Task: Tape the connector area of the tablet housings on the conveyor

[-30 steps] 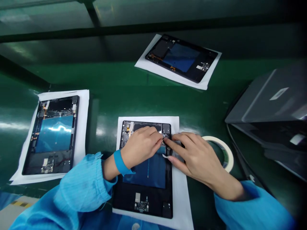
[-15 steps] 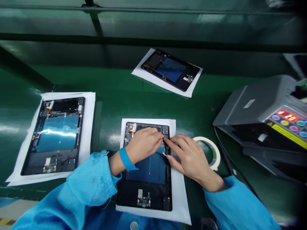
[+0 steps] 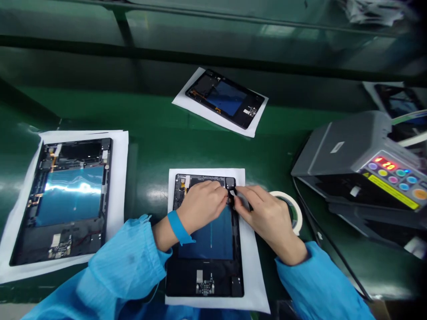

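An opened tablet [image 3: 205, 278] lies on white sheets in front of me, its circuit boards and blue battery panel [image 3: 210, 242] exposed. My left hand [image 3: 205, 204], with a blue band at the wrist, is over the tablet's upper part. Its fingers are curled into a pinch near the upper right corner, and what they hold is hidden. From the right, my right hand [image 3: 267, 215] reaches to the same corner. Thumb and index finger close on a small white strip [image 3: 232, 193], just above the tablet's edge. The fingertips of both hands almost meet.
Another opened tablet [image 3: 71, 195] lies on paper at the left, and one more [image 3: 227, 98] at the back. A roll of cream tape [image 3: 298, 213] sits beside my right hand. On the right stands a grey machine [image 3: 347, 146] with lit buttons and a cable [image 3: 336, 253].
My right thumb has moved up towards the index fingertip, bringing the white strip to the tablet's corner. My left hand stays at the same corner. The camera view has shifted slightly.
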`<state>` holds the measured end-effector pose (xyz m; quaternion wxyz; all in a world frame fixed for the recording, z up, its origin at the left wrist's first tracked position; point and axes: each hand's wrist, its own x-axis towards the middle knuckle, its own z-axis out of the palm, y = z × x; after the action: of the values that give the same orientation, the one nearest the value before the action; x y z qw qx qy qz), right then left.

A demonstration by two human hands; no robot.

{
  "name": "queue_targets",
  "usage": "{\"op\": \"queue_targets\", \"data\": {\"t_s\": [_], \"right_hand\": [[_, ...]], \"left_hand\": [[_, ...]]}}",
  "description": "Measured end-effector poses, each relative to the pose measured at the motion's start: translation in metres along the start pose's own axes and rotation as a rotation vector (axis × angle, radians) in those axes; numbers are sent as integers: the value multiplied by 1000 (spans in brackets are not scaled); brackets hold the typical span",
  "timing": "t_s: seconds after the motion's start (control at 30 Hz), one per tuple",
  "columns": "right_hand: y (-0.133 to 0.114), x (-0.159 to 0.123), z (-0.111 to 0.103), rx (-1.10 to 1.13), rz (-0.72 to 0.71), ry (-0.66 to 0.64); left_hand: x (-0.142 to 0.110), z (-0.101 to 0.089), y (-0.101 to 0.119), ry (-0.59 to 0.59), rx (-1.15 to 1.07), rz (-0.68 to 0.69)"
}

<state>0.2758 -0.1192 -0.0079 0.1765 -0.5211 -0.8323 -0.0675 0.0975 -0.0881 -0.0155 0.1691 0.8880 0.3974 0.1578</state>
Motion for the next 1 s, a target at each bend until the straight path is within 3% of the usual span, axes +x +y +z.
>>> {"op": "queue_targets", "data": {"t_s": [0.43, 1.0], "right_hand": [[-7, 2, 0, -28, 87, -75], [-9, 5, -1, -78, 78, -106]], "left_hand": [[1, 0, 1, -16, -1, -9], [1, 1, 0, -7, 7, -7]]}}
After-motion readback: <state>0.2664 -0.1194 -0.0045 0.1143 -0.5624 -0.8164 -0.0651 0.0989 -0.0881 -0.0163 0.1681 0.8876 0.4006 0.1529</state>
